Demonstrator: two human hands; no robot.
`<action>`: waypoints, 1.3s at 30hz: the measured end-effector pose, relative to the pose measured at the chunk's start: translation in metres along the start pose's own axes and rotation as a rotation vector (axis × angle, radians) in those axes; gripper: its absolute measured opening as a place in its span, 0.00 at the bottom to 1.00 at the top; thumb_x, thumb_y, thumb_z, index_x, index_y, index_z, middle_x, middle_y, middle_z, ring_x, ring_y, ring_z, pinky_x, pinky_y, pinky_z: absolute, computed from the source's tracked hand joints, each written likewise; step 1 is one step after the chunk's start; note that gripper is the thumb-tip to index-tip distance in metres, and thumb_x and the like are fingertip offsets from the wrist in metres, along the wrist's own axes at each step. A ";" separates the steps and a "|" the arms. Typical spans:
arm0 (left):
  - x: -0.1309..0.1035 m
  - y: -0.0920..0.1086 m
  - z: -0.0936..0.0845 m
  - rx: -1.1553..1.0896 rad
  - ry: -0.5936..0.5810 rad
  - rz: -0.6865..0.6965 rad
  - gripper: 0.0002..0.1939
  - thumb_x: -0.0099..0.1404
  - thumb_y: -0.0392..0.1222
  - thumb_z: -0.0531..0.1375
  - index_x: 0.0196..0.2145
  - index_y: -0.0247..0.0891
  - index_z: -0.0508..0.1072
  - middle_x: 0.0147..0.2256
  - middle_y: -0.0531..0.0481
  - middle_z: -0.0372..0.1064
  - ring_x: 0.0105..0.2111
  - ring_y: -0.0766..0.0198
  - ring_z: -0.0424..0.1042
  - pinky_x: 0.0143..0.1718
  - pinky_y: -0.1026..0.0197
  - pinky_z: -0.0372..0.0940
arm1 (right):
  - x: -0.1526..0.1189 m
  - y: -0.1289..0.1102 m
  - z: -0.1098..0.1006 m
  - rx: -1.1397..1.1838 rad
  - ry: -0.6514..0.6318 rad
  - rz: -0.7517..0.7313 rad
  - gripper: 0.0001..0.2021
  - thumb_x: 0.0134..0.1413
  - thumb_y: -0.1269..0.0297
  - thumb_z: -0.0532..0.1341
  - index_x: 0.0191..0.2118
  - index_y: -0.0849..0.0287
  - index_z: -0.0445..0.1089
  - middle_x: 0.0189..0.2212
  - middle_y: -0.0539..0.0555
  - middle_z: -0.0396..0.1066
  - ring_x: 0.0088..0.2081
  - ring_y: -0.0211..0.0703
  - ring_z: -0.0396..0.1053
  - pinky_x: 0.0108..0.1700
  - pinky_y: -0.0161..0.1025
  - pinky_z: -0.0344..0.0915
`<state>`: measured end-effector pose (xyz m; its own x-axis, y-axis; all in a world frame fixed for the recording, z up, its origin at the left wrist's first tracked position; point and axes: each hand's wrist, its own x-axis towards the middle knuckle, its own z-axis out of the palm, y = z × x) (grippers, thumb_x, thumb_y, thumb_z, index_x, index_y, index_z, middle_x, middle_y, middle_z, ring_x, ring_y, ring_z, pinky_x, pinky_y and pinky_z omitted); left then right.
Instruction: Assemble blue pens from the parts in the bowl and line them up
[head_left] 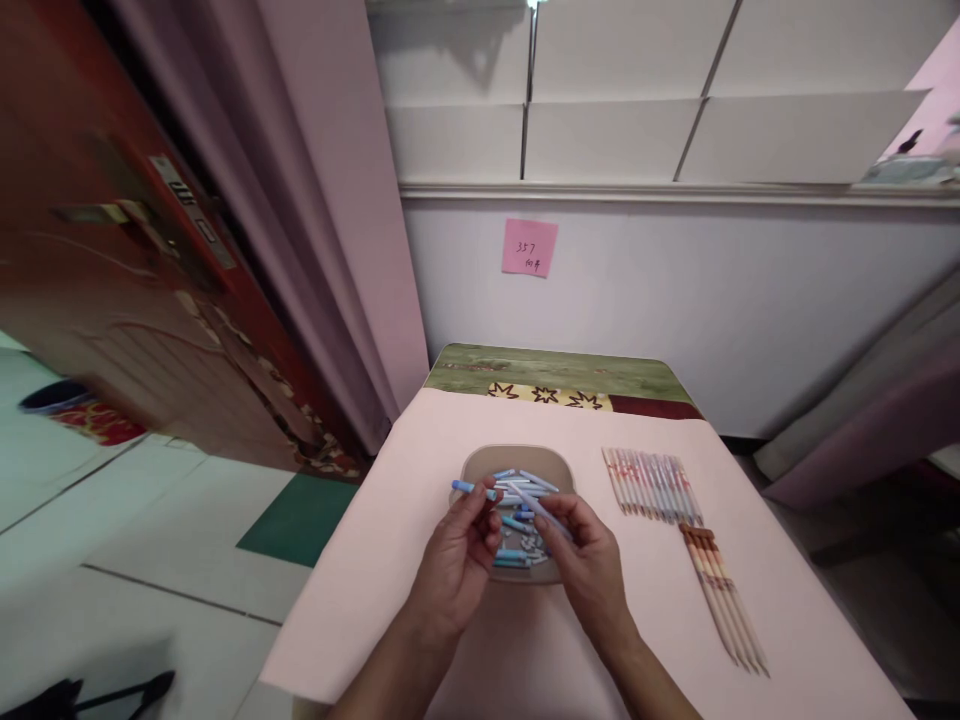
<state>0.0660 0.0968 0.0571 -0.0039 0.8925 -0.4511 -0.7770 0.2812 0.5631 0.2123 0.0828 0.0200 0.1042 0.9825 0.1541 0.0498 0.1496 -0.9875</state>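
Note:
My left hand [463,545] is closed, pinching a short blue pen cap [465,487] between thumb and fingers. In my right hand [589,560] a pale, whitish pen barrel [541,512] is gripped, its far end slanting up and left towards the cap. The two pieces are apart. Both hands are above the near part of a beige plastic bin [517,452]. Inside it lie several blue and white pen parts [538,481] and a scatter of small greyish pieces [531,543]. My fingers hide part of the bin and its contents.
Right of the bin, a row of pens [652,485] lies side by side on the pink-covered table [390,560]. Nearer, several brown-capped pens [724,600] lie together. A pink note [529,248] is on the wall behind. A wooden door [150,250] stands at left.

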 end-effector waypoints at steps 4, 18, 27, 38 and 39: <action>0.001 -0.002 0.003 -0.018 -0.015 -0.021 0.05 0.61 0.33 0.62 0.36 0.30 0.75 0.27 0.49 0.70 0.21 0.73 0.65 0.16 0.72 0.60 | -0.005 -0.008 -0.005 -0.257 0.032 -0.203 0.07 0.55 0.62 0.62 0.39 0.57 0.71 0.35 0.54 0.74 0.37 0.45 0.72 0.39 0.38 0.69; -0.006 -0.010 0.004 0.147 -0.055 0.082 0.17 0.48 0.40 0.71 0.36 0.31 0.77 0.23 0.54 0.66 0.21 0.73 0.64 0.18 0.72 0.58 | -0.004 -0.014 -0.001 -0.487 0.073 -0.512 0.08 0.56 0.68 0.60 0.42 0.53 0.71 0.36 0.54 0.75 0.39 0.45 0.73 0.40 0.40 0.70; -0.004 -0.006 0.001 0.149 -0.033 0.061 0.19 0.48 0.37 0.71 0.39 0.31 0.76 0.23 0.55 0.65 0.20 0.74 0.63 0.18 0.72 0.58 | -0.002 -0.013 0.001 -0.627 0.127 -0.628 0.08 0.57 0.68 0.60 0.42 0.53 0.72 0.36 0.54 0.76 0.39 0.46 0.73 0.41 0.41 0.69; 0.002 -0.009 -0.004 0.136 -0.036 0.053 0.11 0.52 0.39 0.70 0.31 0.32 0.74 0.25 0.56 0.66 0.19 0.76 0.63 0.17 0.73 0.58 | 0.002 -0.011 0.008 -0.683 0.165 -0.690 0.04 0.58 0.66 0.60 0.38 0.56 0.71 0.31 0.53 0.77 0.31 0.42 0.74 0.35 0.36 0.65; 0.003 -0.009 -0.005 0.136 -0.034 0.050 0.12 0.52 0.40 0.70 0.31 0.32 0.74 0.25 0.56 0.66 0.20 0.76 0.63 0.17 0.73 0.58 | 0.002 -0.011 0.008 -0.680 0.173 -0.701 0.04 0.58 0.66 0.61 0.38 0.57 0.72 0.31 0.52 0.77 0.30 0.41 0.73 0.34 0.36 0.64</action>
<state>0.0702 0.0952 0.0476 -0.0174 0.9172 -0.3981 -0.6839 0.2795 0.6739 0.2039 0.0841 0.0311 -0.0261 0.6580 0.7526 0.7095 0.5425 -0.4497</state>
